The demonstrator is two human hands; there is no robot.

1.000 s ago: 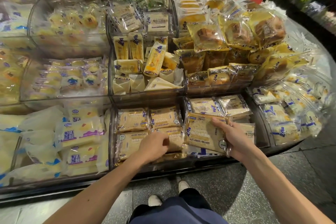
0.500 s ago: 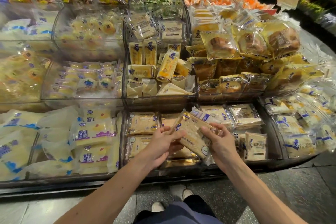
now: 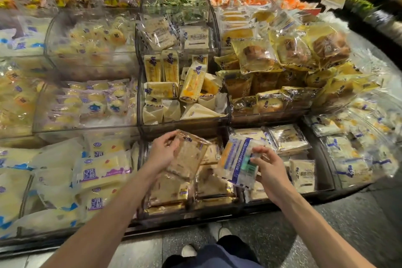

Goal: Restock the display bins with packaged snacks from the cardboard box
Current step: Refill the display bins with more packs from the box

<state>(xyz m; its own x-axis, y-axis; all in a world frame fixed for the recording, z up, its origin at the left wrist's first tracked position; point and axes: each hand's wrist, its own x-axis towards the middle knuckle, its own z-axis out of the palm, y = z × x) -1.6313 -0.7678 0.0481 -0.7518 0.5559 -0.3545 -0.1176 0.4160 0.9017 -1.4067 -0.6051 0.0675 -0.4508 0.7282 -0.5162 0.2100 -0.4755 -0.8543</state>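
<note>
Raised since earlier, a brown pack (image 3: 189, 156) is being gripped by the left hand (image 3: 162, 154), a white pack (image 3: 236, 159) pinched by the right hand (image 3: 269, 172), slick film risking a drop.

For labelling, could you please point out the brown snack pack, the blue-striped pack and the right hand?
brown snack pack (image 3: 189, 155), head view, its front face
blue-striped pack (image 3: 236, 160), head view, middle of the wrapper
right hand (image 3: 268, 171), head view, middle of the hand

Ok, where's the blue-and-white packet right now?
In the head view, just right of centre: the right hand pinches the blue-and-white packet over the front bin, beside the brown packet in the left hand.
</note>
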